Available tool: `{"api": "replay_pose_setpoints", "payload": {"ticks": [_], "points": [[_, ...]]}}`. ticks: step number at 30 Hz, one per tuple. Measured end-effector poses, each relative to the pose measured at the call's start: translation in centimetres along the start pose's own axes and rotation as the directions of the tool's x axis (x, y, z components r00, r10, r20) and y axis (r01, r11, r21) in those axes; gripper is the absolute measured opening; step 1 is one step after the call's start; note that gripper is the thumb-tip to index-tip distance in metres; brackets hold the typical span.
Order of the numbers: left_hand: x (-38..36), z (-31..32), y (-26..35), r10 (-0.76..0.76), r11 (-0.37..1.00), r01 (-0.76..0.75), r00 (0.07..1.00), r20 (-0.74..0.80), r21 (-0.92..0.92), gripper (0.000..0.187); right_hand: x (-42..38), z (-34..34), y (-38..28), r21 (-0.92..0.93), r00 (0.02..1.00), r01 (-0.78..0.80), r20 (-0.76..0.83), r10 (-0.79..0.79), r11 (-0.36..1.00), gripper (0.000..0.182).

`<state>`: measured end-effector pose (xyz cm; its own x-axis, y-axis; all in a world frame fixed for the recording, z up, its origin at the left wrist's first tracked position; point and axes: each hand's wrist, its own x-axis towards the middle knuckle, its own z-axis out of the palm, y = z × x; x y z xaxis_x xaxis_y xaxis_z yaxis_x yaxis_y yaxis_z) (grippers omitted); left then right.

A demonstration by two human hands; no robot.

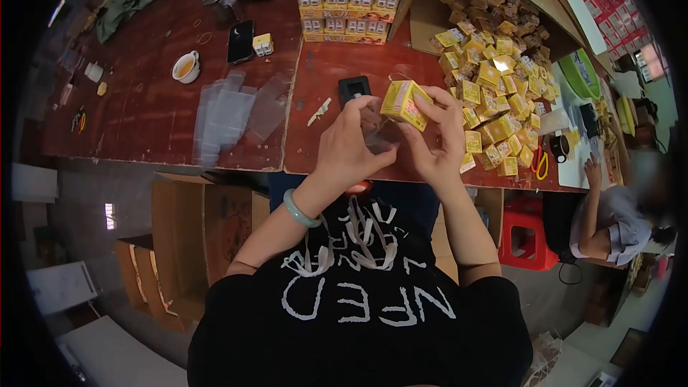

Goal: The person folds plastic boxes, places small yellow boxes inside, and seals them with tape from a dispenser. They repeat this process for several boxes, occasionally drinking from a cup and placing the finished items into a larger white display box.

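Observation:
My right hand (438,136) grips a small yellow box (405,104) between thumb and fingers, tilted, just above the red table (308,150). Facing it, my left hand (355,142) is curled around a clear plastic bag (380,135), whose mouth lies right by the box's lower left side. Behind my left fingers a black device (353,88) rests on the table. Flat clear plastic bags (226,115) lie in a loose pile to the left. On the right spreads a big heap of similar yellow boxes (494,111).
Stacked display cartons (351,7) stand at the back. A phone (241,41), a small box (263,44) and a white cup (185,67) sit back left. Scissors (542,161) lie by the right edge. A person (609,222) sits at right near a red stool (527,236).

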<state>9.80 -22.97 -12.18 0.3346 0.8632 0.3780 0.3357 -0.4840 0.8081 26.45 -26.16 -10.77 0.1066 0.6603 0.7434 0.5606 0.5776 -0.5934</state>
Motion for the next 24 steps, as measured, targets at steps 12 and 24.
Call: {"api": "replay_pose_setpoints", "payload": {"ticks": [12,24], "points": [[0.2,-0.9,-0.5,0.015,0.999,-0.015,1.0,0.014,0.048,0.077,0.5,-0.8,-0.4,0.081,0.95,-0.055,0.312,0.027,0.995,0.034],[-1.0,-0.2,-0.7,0.396,0.911,-0.398,0.917,-0.039,-0.11,0.079,-2.1,0.2,-0.2,0.696,0.555,-0.71,0.643,0.527,-0.101,0.031]]}}
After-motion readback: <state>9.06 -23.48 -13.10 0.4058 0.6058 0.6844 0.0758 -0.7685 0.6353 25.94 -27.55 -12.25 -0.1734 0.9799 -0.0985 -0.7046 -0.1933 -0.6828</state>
